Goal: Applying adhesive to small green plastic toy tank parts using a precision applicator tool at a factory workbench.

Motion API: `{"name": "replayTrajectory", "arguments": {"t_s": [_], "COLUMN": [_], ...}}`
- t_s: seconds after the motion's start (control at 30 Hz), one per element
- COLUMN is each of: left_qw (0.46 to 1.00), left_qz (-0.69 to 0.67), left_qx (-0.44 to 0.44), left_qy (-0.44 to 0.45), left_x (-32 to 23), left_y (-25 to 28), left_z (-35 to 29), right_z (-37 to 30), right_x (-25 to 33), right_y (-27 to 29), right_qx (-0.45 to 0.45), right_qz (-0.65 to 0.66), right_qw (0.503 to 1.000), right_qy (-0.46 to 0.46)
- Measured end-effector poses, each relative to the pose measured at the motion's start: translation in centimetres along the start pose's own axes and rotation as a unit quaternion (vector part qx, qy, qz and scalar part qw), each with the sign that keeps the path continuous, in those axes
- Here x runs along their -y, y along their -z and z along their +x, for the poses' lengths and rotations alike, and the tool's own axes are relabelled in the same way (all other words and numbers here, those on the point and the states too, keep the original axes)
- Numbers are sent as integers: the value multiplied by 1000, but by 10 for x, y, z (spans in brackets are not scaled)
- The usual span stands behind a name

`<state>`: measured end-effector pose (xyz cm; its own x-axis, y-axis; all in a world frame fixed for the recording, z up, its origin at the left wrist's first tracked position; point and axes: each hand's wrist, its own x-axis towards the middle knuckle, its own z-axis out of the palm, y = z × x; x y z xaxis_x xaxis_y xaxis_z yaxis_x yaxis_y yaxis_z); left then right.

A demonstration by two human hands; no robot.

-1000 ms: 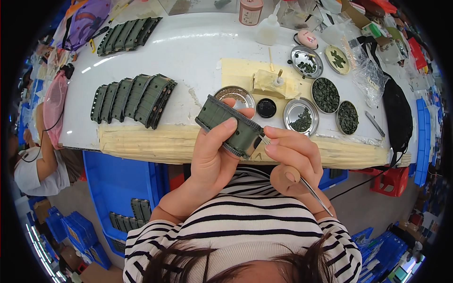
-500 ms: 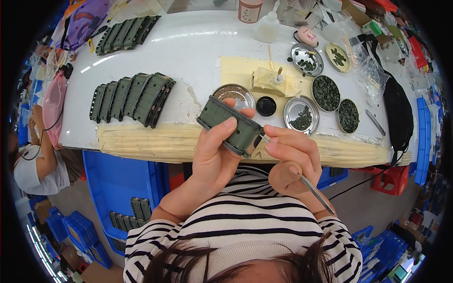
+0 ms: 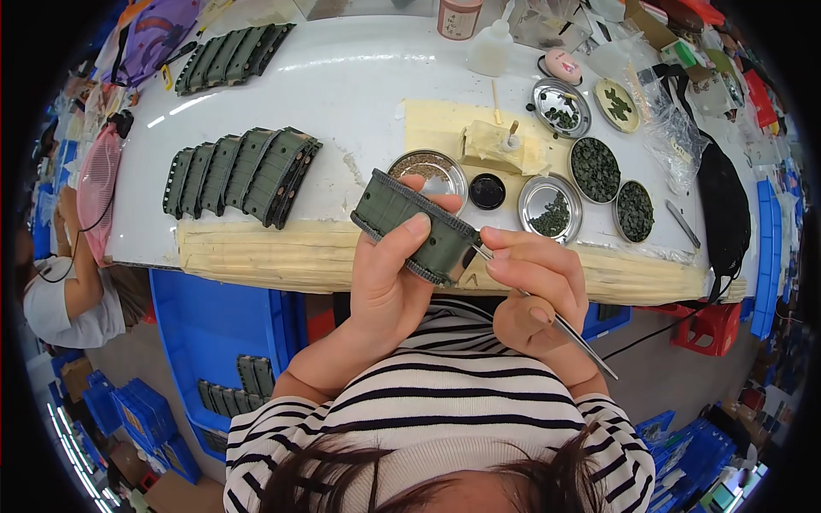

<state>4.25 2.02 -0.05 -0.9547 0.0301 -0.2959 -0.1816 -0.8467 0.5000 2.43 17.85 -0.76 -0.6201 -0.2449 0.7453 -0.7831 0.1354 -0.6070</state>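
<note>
My left hand [image 3: 389,256] grips a curved dark green part [image 3: 410,224] with ridged edges, thumb across its face and fingers behind. My right hand [image 3: 539,278] is closed round metal tweezers [image 3: 586,344], whose rear end sticks out below the hand. Their tip meets the right end of the green part; whether anything is pinched there is too small to tell. A tan cover sits on one finger of the right hand. Just beyond the hands stand a steel dish of brownish bits [image 3: 432,171], a small round black container [image 3: 487,191] and a steel dish of small green pieces [image 3: 550,210].
Rows of similar green parts [image 3: 242,175] lie at left and far left [image 3: 235,58]. Tins of dark green pieces [image 3: 594,170] stand at right, near loose tweezers [image 3: 682,224] and a black bag [image 3: 723,205]. A blue bin [image 3: 224,342] sits below the table's taped edge. Another person [image 3: 73,291] is at left.
The tweezers' rear end has swung slightly right and up with my right hand. The green part has shifted a little left in my left hand.
</note>
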Motion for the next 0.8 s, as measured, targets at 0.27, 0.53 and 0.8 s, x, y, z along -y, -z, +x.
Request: {"name": "replayTrajectory", "arguments": {"t_s": [0.27, 0.53, 0.8], "left_qw": [1000, 1000, 999], "left_qz": [0, -14, -20], "left_qx": [-5, 8, 21], "left_qy": [21, 18, 22], "left_x": [-3, 0, 0], "left_y": [1, 3, 7], "left_z": [1, 2, 3], "right_z": [5, 2, 5], "right_x": [4, 3, 7], "right_y": [0, -1, 0], "right_qx": [34, -5, 10], "right_qz": [-64, -14, -24], "right_qw": [997, 1000, 999], "right_qy": [19, 0, -32]}}
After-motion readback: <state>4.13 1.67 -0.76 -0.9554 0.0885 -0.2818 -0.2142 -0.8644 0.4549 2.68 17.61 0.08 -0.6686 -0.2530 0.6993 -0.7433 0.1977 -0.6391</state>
